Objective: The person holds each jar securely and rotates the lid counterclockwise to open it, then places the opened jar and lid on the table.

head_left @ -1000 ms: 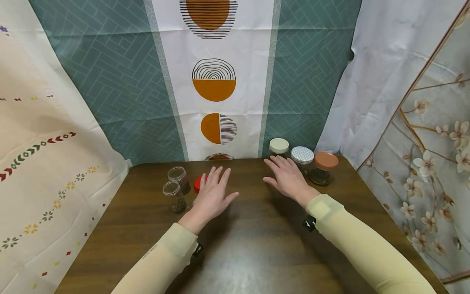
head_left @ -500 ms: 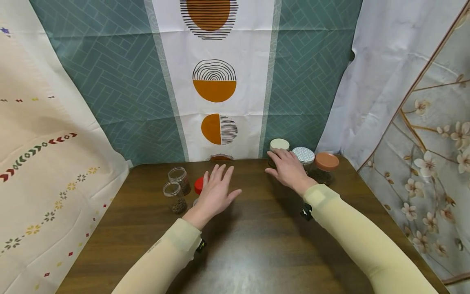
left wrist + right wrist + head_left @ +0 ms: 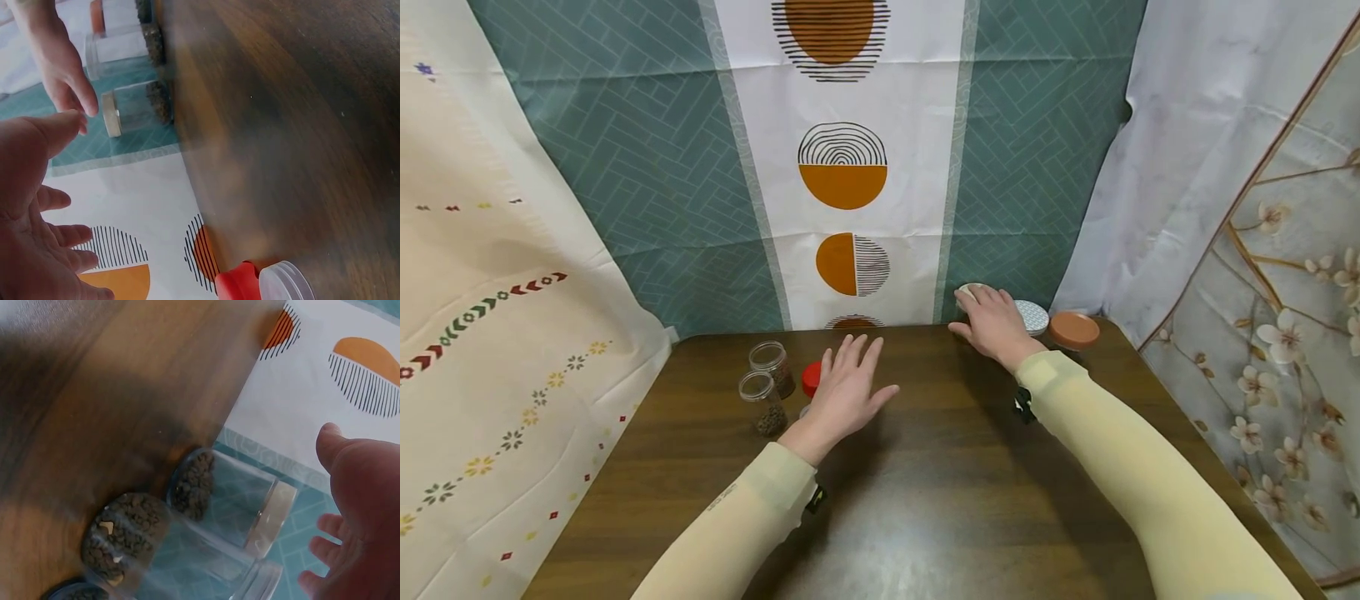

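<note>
Though near right hand [image 3: 992, 325] — jar [image 3: 231, 494] upright

L jars [image 3: 766, 407] on tbl [image 3: 940, 467], R jars [image 3: 1032, 317] nr back, curtain [image 3: 917, 150] bhnd

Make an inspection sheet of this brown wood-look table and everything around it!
Surface: brown wood-look table, shiny.
Job's things: clear round cream-lidded jar, dark bits inside.
Clutter: blue-white-lidded jar, terracotta-lidded jar, front-left clear jar, back-left clear jar, red round object, pale round object.
Hands: left hand, open; right hand, open near cream-lidded jar.
Cables: nothing seen.
Surroundings: teal-and-white cloth behind, beige cloth left, flowered cloth right.
</note>
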`<state>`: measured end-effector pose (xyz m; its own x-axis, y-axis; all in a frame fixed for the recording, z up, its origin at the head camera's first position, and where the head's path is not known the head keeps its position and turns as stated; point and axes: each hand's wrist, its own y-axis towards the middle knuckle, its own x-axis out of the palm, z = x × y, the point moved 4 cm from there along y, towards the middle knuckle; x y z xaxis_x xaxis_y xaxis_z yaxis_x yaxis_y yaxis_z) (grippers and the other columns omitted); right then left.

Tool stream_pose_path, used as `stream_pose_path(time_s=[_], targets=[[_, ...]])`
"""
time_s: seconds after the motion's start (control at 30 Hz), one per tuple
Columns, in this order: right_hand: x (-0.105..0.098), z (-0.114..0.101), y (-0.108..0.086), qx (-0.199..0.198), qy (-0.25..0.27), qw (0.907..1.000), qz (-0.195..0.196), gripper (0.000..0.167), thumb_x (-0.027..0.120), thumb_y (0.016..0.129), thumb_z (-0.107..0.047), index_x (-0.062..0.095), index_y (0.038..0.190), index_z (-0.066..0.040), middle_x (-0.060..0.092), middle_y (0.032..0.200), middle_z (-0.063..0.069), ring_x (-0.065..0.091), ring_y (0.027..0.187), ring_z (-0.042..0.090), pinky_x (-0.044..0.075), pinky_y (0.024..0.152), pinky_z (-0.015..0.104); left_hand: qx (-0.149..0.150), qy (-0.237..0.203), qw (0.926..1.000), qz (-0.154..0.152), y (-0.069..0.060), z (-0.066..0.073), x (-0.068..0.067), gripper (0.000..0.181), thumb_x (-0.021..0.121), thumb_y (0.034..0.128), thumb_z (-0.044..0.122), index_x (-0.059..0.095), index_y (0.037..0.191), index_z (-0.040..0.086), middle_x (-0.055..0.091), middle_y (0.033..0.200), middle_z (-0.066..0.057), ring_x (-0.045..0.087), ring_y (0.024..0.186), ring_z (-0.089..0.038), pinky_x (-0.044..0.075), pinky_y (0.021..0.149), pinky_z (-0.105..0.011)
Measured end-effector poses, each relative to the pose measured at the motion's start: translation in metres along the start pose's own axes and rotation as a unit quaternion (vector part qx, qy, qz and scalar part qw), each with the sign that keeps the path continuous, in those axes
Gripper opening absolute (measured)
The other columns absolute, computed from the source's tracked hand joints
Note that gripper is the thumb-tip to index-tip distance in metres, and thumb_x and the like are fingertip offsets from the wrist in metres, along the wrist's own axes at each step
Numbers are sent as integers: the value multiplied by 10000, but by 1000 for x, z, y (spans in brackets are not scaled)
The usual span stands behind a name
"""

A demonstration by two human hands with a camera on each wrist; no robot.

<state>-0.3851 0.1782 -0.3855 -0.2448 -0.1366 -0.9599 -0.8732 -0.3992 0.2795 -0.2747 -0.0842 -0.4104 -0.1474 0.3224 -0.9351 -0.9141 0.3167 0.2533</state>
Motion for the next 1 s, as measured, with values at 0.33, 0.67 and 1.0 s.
stream_pose_path(time_s=[0.33, 0.67, 1.0], targets=[[5, 11, 16, 225, -142, 9988, -399, 692, 605, 1143, -443, 424, 1675, -40, 414, 1687, 262, 375, 1558, 465, 270, 1263, 640, -105, 54, 9999, -100, 8, -5, 6, 879, 752, 1041, 513, 365, 1723, 115, 337, 1746, -222, 223, 1649, -440, 155, 1284, -706], [13, 26, 30, 583, -148, 9960, -661, 704, 575, 1148, -472, 396, 1690, -59, 415, 1679, 249, 353, 1567, 445, 239, 1269, 630, -215, -24, 9995, -213, 16, -9, 11, 874, 743, 1045, 515, 359, 1727, 126, 329, 1751, -222, 216, 1651, -439, 147, 1289, -699], [12, 30, 41, 600, -179, 9957, -682, 705, 587, 1147, -448, 397, 1676, -24, 440, 1636, 299, 397, 1528, 486, 275, 1268, 612, -107, -168, 9996, -175, 20, -3, 7, 877, 760, 1038, 494, 362, 1724, 120, 331, 1751, -221, 216, 1652, -438, 152, 1287, -701]])
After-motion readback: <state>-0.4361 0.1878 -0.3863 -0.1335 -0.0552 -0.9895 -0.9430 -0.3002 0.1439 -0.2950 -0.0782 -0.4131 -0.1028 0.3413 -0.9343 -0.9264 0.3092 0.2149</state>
